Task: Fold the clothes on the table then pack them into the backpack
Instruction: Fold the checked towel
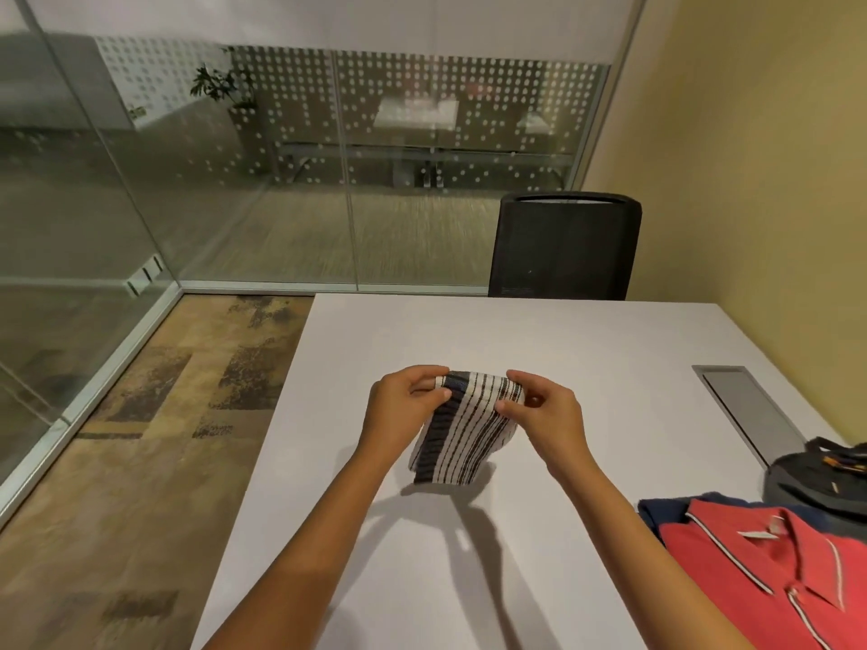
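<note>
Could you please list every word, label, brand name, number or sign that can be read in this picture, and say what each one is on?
No text can be read anywhere in this view.
The white neck tag inside the collar of the red polo shirt with white-and-navy piping: too small and blurred to read.
The white-and-navy striped knitted cloth, pinched by the left hand and the right hand: stripes only, no lettering.
The dark grey backpack: no legible label.

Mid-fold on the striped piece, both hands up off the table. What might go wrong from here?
The striped garment hangs from pinches by the left hand and right hand at its top corners only; its lower folds may fall open. The backpack sits at the far right edge behind the red polo shirt, so carrying across could drag that shirt out of shape.
</note>
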